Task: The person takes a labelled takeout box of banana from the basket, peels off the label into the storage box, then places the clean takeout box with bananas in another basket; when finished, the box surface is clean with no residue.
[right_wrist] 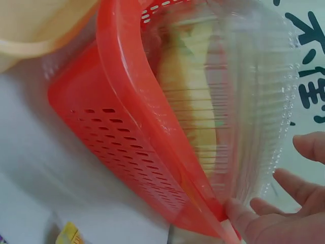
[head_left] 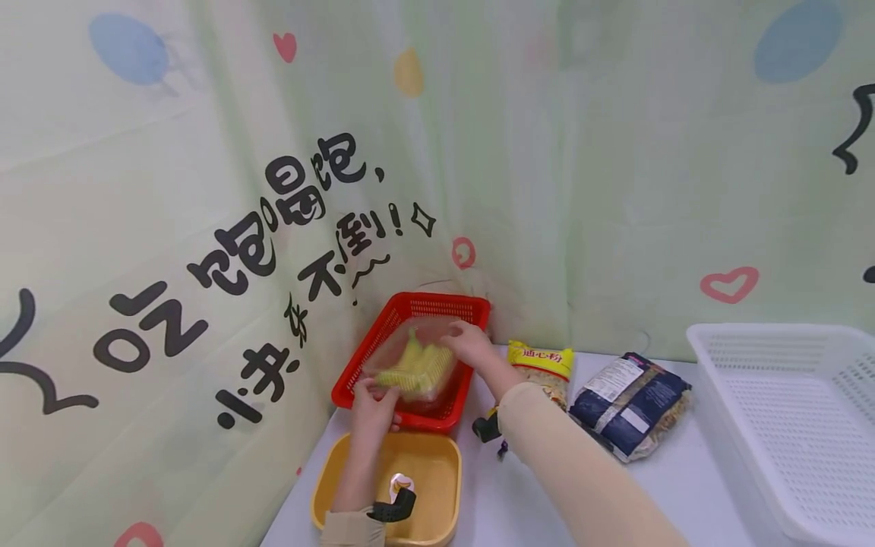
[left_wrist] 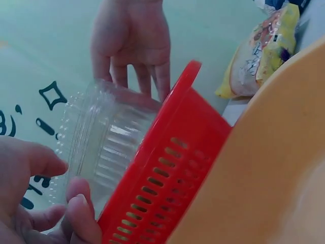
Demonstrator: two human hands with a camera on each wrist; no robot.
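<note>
A clear plastic clamshell box with yellow bananas inside is in the red basket. In the left wrist view the ribbed box stands out above the basket's rim. My left hand holds its near left edge between thumb and fingers; some fingers lie by the basket's front rim. At the far right corner my right hand holds the box edge. The right wrist view shows that hand's thumb and fingertips at the box's rim, lower fingers beside the basket's edge.
Directly in front of the basket stands a yellow tub with a banana sticker. To the right lie a yellow-topped bag and a dark blue bag. A white basket stands far right. A printed curtain hangs behind.
</note>
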